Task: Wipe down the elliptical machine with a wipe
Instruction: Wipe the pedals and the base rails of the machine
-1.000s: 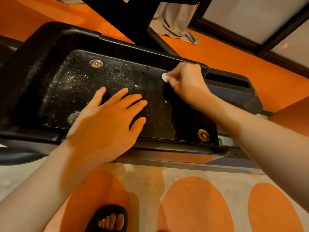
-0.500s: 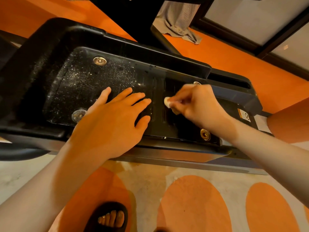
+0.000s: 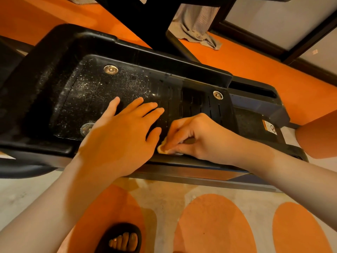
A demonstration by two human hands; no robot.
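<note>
Two hands on one pedal, head view only. Left hand flat, fingers straight and spread, pressed on the dusty tread, holding nothing. Right hand curled round a small wipe, pinched at the fingertips, pressed against the pedal's near edge just beside the left hand. Mid-wipe, judging by the clean dark slats on the right and white specks thick on the left. Next move likely called for lifting the left hand aside, then carrying the wipe over the speckled part around the bolts.
</note>
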